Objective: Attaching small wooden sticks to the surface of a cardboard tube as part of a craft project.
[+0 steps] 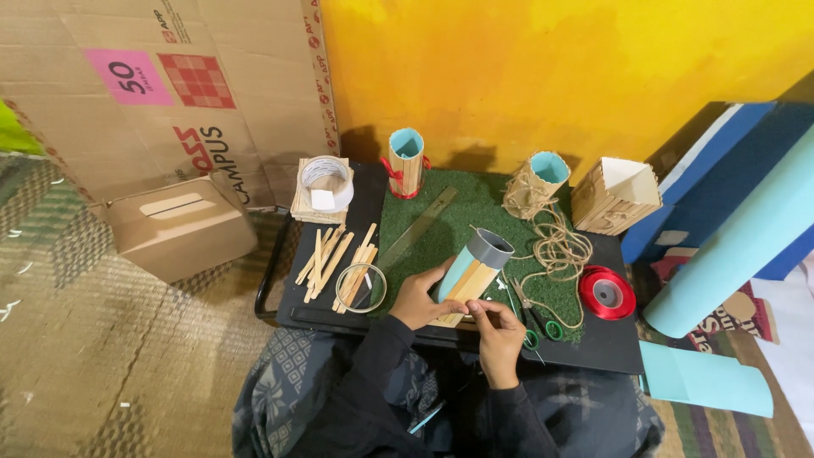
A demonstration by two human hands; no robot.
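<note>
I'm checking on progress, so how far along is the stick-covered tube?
Done: two finished holders stand at the mat's back edge. In hand: the left hand grips a grey tube bearing a few wooden sticks, and the right hand presses one on. Left: most of the tube is bare; loose sticks lie nearby.

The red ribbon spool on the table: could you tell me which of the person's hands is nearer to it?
Right. The right hand sits left of the red ribbon spool, by the scissors; the left hand is farther left, holding the tube.
</note>
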